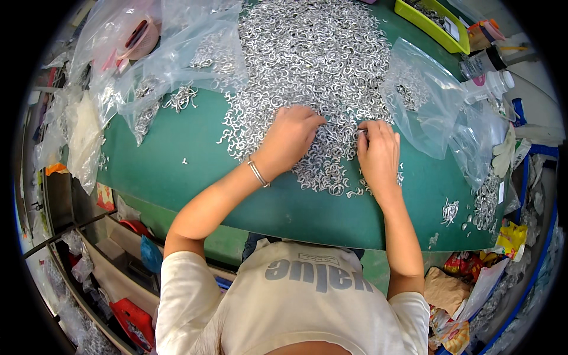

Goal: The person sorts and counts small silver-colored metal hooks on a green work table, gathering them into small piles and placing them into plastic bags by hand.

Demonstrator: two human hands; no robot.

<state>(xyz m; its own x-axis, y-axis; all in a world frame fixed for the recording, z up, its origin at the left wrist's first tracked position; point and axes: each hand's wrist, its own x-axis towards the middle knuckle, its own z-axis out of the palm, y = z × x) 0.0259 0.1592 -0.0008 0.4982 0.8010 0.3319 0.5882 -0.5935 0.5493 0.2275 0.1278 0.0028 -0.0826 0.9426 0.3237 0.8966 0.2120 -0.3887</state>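
A wide heap of small curved silver metal pieces [313,53] covers the middle of the green table [160,160]. My left hand [293,136] rests over the heap's near part, fingers bent and pressed together at the tips. A metal bangle [258,174] circles that wrist. Across a short gap, my right hand [378,151] lies at the heap's right side, its thumb and fingers curled together toward the pieces. Whatever either set of fingertips holds is too small to make out. Between my hands and nearer to me, the pieces spread thinner, with a few larger rings [336,190] among them.
Clear plastic bags with similar pieces lie left [171,71] and right [429,100] of the heap. A yellow-green tray [435,23] and white bottles [488,86] stand far right. Smaller piles [486,204] sit near the right edge. Open drawers [118,242] are below left.
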